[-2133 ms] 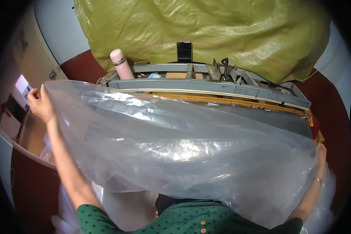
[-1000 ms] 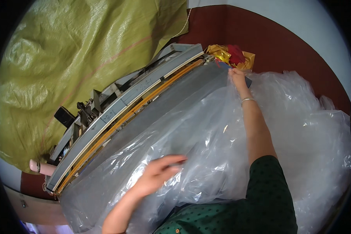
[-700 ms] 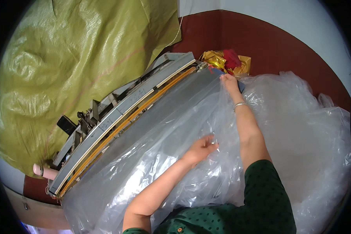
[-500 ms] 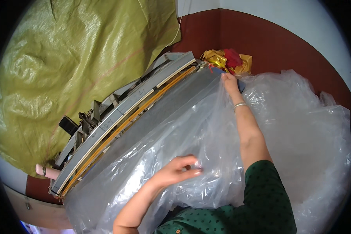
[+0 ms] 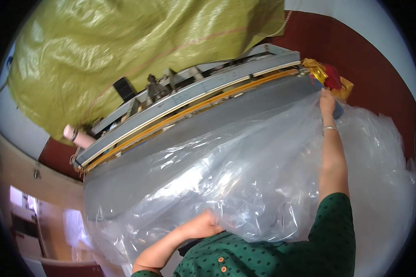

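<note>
A large clear plastic sheet [image 5: 208,171] lies in shiny creases over a grey flat surface [image 5: 171,143]. At the far right corner of that surface, my right hand [image 5: 327,100] is closed on the sheet, the arm stretched out, a bracelet on its wrist. My left hand [image 5: 203,225], slightly blurred, is closed at the sheet's near edge, close to my body, with plastic gathered at its fingers. The fingertips are partly hidden. Beside my right hand a blue piece [image 5: 338,111] shows at the corner.
Behind the surface runs a long grey metal frame [image 5: 194,85] with orange strips [image 5: 208,99]. A pink bottle [image 5: 78,136] is at its left end. A yellow-green tarp [image 5: 148,46] hangs behind. Gold and red wrapping [image 5: 333,77] sits in the far right corner. More plastic [image 5: 374,152] billows to the right.
The view has swung left, so the frame and my right hand appear farther right. My left hand, earlier loosely curled above the sheet, has come nearer my body and closed. My right hand keeps its grip.
</note>
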Action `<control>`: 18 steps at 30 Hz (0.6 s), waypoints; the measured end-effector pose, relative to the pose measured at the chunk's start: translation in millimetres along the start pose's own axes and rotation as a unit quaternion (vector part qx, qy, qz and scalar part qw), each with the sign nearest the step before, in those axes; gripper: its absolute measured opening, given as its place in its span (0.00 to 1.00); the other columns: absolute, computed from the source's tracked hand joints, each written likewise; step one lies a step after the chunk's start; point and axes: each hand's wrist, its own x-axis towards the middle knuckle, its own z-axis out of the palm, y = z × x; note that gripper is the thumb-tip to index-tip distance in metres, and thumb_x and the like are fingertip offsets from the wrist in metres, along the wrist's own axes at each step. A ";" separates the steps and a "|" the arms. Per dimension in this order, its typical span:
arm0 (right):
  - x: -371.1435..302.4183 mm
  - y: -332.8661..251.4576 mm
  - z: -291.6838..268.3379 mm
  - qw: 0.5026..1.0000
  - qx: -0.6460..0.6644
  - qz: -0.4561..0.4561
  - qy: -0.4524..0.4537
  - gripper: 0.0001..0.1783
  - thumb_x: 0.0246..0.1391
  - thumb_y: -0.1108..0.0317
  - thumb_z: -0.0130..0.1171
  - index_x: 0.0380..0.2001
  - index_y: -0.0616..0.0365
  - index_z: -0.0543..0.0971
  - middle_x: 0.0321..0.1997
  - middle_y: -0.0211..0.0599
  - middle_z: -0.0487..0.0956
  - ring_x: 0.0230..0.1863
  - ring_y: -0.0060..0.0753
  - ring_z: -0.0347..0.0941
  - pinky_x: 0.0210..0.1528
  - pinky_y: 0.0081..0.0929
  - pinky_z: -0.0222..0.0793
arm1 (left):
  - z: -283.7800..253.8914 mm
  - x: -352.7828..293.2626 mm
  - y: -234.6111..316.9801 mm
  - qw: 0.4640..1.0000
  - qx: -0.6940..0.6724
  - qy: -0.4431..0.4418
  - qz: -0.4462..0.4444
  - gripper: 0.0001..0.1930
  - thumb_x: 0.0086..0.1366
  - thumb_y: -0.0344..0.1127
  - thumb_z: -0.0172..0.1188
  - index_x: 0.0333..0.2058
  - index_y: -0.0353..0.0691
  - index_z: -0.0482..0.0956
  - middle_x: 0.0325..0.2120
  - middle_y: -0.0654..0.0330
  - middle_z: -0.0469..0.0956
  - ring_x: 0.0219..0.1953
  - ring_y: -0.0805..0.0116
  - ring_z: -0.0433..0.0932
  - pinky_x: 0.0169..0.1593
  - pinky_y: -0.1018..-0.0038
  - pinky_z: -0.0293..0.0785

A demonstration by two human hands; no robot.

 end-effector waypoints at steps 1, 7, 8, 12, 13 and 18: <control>-3.3 2.4 -1.4 1.000 0.025 -0.011 0.002 0.21 0.56 0.51 0.42 0.30 0.59 0.74 0.34 0.55 0.75 0.39 0.60 0.69 0.40 0.49 0.63 | -11.8 -6.5 17.9 0.996 -0.011 -0.002 0.091 0.12 0.50 0.32 0.64 0.34 0.38 0.77 0.29 0.58 0.76 0.37 0.75 0.73 0.42 0.74 0.70; -2.2 20.9 -8.0 1.000 -0.011 0.014 -0.005 0.23 0.56 0.47 0.40 0.35 0.54 0.75 0.39 0.50 0.75 0.44 0.57 0.69 0.44 0.44 0.64 | -114.8 -99.3 59.3 0.725 -0.352 0.440 0.397 0.35 0.43 0.26 0.66 0.49 0.38 0.57 0.19 0.66 0.65 0.22 0.78 0.65 0.18 0.81 0.66; 0.8 26.6 -9.3 1.000 -0.006 0.002 0.000 0.23 0.57 0.47 0.40 0.35 0.54 0.75 0.39 0.51 0.75 0.43 0.56 0.69 0.43 0.44 0.64 | -101.6 -91.2 59.7 0.719 -0.328 0.431 0.435 0.35 0.48 0.26 0.58 0.55 0.39 0.52 0.17 0.69 0.58 0.26 0.79 0.68 0.25 0.77 0.72; 2.6 12.1 2.6 0.998 0.002 0.021 -0.057 0.23 0.57 0.47 0.40 0.35 0.55 0.75 0.39 0.50 0.75 0.44 0.56 0.69 0.42 0.43 0.64 | -19.4 -52.5 1.4 0.952 -0.179 0.189 0.158 0.20 0.54 0.28 0.53 0.47 0.38 0.65 0.25 0.64 0.69 0.33 0.73 0.71 0.37 0.71 0.73; 1.3 3.9 5.6 0.998 0.005 0.021 -0.062 0.23 0.57 0.47 0.40 0.35 0.55 0.75 0.39 0.50 0.75 0.44 0.56 0.69 0.42 0.43 0.64 | 4.0 -43.2 -12.6 0.980 -0.110 0.147 0.080 0.17 0.54 0.28 0.52 0.45 0.38 0.67 0.26 0.63 0.70 0.34 0.72 0.71 0.38 0.71 0.73; 8.0 28.6 6.2 0.999 0.003 0.005 -0.046 0.23 0.58 0.50 0.40 0.38 0.58 0.74 0.40 0.52 0.75 0.44 0.55 0.69 0.43 0.42 0.64 | -40.8 -99.8 -45.1 0.904 0.124 0.406 0.050 0.09 0.56 0.28 0.49 0.35 0.38 0.76 0.32 0.58 0.75 0.38 0.69 0.73 0.41 0.72 0.70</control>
